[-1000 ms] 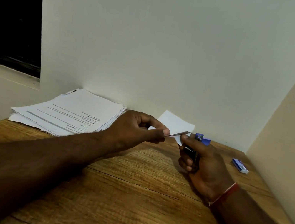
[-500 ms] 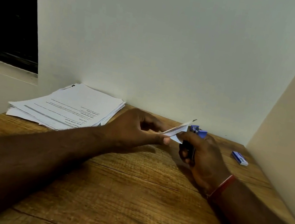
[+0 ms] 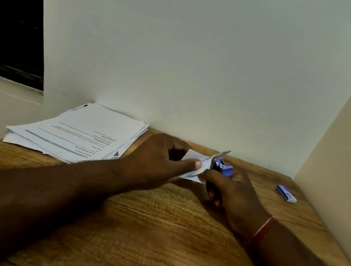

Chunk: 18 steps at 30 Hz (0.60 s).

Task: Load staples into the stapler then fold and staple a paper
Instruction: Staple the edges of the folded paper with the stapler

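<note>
My left hand (image 3: pixel 158 160) pinches a small folded white paper (image 3: pixel 197 163) between thumb and fingers, just above the wooden desk (image 3: pixel 153 233). My right hand (image 3: pixel 231 193) is wrapped around a blue stapler (image 3: pixel 222 165), whose head pokes out above the fingers. The paper's right edge sits against the stapler's mouth, and my right thumb touches the paper's lower corner. Most of the stapler's body is hidden inside the right palm.
A stack of printed sheets (image 3: pixel 81 133) lies at the back left of the desk against the wall. A small blue staple box (image 3: pixel 286 193) rests near the right side wall. Walls close the desk at the back and on the right.
The paper has tilted from lying flat to standing more upright and has moved closer into the stapler's head. Both hands have drawn nearer together and lowered slightly toward the desk.
</note>
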Each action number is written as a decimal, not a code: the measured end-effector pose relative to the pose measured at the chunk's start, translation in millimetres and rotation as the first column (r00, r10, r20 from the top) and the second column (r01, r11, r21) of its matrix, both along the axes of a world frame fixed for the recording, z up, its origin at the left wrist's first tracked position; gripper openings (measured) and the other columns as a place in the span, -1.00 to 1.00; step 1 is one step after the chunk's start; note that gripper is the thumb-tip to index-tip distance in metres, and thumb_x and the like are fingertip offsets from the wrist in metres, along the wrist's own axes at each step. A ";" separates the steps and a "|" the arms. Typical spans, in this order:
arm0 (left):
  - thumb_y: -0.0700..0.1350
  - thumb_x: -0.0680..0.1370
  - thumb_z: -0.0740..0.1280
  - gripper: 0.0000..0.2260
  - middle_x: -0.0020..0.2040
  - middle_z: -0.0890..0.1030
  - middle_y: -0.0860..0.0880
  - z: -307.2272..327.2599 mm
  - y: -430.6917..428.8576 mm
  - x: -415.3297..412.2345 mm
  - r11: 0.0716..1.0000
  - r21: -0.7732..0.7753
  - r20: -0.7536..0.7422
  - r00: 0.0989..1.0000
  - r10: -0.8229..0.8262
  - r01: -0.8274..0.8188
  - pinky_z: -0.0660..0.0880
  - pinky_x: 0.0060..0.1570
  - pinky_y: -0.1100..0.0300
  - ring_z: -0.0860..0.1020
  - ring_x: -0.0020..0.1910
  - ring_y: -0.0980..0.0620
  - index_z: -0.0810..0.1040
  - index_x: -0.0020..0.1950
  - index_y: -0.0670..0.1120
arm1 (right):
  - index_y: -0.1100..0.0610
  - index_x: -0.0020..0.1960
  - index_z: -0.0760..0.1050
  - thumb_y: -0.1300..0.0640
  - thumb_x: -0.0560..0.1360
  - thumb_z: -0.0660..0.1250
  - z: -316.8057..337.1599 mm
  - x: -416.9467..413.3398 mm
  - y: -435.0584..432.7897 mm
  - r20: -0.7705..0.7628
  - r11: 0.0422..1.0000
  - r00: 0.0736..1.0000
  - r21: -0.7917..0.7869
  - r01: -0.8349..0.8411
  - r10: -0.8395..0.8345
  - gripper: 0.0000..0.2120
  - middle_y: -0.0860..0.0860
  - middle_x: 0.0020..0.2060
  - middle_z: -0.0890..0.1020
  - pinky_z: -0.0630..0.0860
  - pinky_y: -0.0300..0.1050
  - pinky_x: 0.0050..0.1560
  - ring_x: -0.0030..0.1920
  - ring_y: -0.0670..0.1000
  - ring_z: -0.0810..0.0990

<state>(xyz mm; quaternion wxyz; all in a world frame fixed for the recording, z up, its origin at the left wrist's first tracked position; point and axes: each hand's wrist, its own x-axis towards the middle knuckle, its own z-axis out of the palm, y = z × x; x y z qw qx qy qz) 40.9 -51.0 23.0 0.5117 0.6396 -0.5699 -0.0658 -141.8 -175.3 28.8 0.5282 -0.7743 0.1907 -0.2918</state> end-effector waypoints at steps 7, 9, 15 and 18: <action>0.01 0.61 0.60 -0.88 -0.07 0.83 0.18 4.4 3.6 2.5 0.998 -0.064 -0.017 1.000 -0.009 0.008 0.57 -0.15 0.38 0.77 -0.06 0.24 0.86 0.13 0.06 | 0.35 -0.04 0.65 -0.24 0.55 0.47 6.1 -2.6 0.3 -0.008 0.996 0.999 0.078 0.037 -0.036 -0.42 0.10 -0.48 0.40 0.25 -0.10 -0.45 -0.49 0.03 0.30; -0.01 0.62 0.59 -0.88 -0.10 0.82 0.16 4.0 1.6 2.2 0.998 -0.070 -0.013 1.000 0.005 -0.006 0.55 -0.18 0.40 0.77 -0.09 0.23 0.86 0.12 0.03 | 0.38 0.01 0.66 -0.06 0.57 0.53 5.9 -3.0 -1.9 0.009 0.993 0.998 0.105 0.061 -0.062 -0.55 0.10 -0.49 0.43 0.27 -0.12 -0.47 -0.49 0.02 0.31; 0.04 0.60 0.59 -0.86 -0.07 0.83 0.10 -0.6 -1.2 4.2 0.994 -0.054 -0.164 0.983 0.081 -0.091 0.63 -0.17 0.28 0.79 -0.06 0.13 0.86 0.11 0.03 | 0.20 -0.06 0.71 0.04 0.58 0.54 0.3 0.6 -8.1 -0.010 0.991 0.997 0.109 0.080 -0.080 -0.79 0.17 -0.42 0.49 0.34 -0.06 -0.40 -0.40 0.16 0.33; -0.07 0.63 0.58 -0.89 -0.04 0.84 0.02 -2.7 -4.1 3.0 0.997 -0.081 -0.238 0.971 -0.027 0.008 0.64 -0.21 0.24 0.80 -0.05 0.07 0.86 0.11 -0.04 | 0.11 -0.18 0.72 -0.01 0.57 0.54 -1.6 3.7 -8.9 0.006 0.989 0.999 0.141 0.047 -0.049 -0.77 0.12 -0.48 0.45 0.28 -0.07 -0.44 -0.47 0.06 0.31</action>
